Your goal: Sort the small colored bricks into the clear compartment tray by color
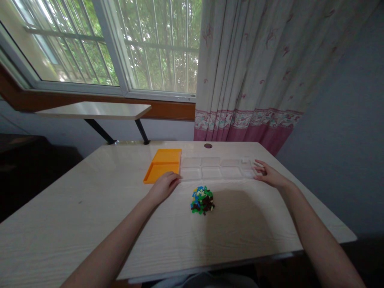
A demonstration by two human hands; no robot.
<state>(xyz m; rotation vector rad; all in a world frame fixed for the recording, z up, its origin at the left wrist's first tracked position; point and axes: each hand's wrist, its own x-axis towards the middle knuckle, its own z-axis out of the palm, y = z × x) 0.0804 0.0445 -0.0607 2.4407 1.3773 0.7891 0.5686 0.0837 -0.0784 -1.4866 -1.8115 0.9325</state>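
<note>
Left grip (163, 187) curled on clear tray (216, 173) left end, fingertips hidden, hold can't be told, right grip (268, 174) fingers spread loose at right end, tray mid tabletop (90, 212), touching orange tray (163, 163), brick pile (202, 200) just in front

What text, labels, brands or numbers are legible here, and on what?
No readable text anywhere in the view.
On the clear plastic compartment tray: no markings visible.
On the flat orange plastic tray: blank.
On the pile of small multicoloured plastic bricks: pieces too small to show any print.
On the cream curtain with a pink patterned band: floral pattern only, no lettering.
</note>
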